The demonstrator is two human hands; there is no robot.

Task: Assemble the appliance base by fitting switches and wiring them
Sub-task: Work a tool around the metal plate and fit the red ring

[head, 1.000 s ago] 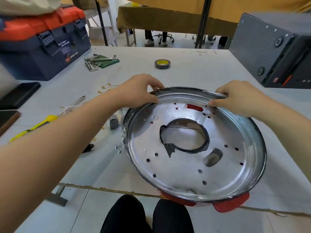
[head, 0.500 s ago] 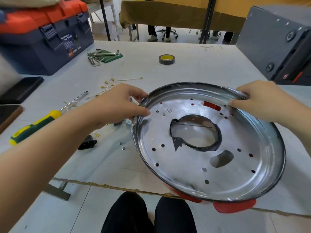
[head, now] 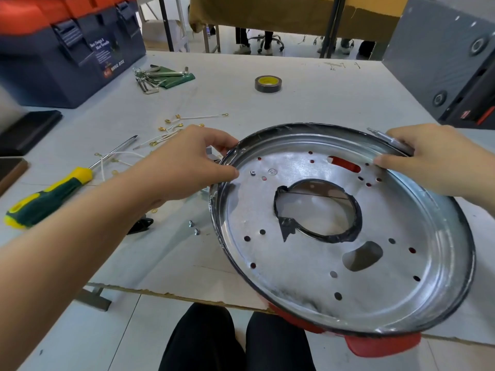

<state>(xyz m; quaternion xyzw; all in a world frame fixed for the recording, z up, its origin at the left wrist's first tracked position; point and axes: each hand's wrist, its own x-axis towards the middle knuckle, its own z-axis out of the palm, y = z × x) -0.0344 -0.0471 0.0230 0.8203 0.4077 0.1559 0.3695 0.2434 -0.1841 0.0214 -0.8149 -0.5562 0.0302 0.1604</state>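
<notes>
A round silver metal base plate [head: 308, 277] with a black-taped rim, a taped central hole and several small holes lies at the table's front edge, over a red plastic housing [head: 383, 344]. My left hand [head: 184, 167] pinches the plate's rim at its upper left, thumb inside, fingers outside. My right hand [head: 426, 156] grips the rim at the upper right, thumb pressing the inner wall. White wires with gold terminals [head: 171, 127] lie loose on the table beyond my left hand. Two small screws [head: 193, 227] sit just left of the plate.
A yellow-green screwdriver [head: 48, 196] lies at the left. A navy and orange toolbox [head: 67, 49] stands at the back left, hex keys [head: 158, 76] and a tape roll [head: 267, 83] behind. A dark grey box [head: 450, 62] stands at the right. My knees [head: 235, 341] are below the table edge.
My left hand has slid along the rim from the plate's top toward its left side. The right hand keeps its hold, and the view has shifted so the plate sits further right.
</notes>
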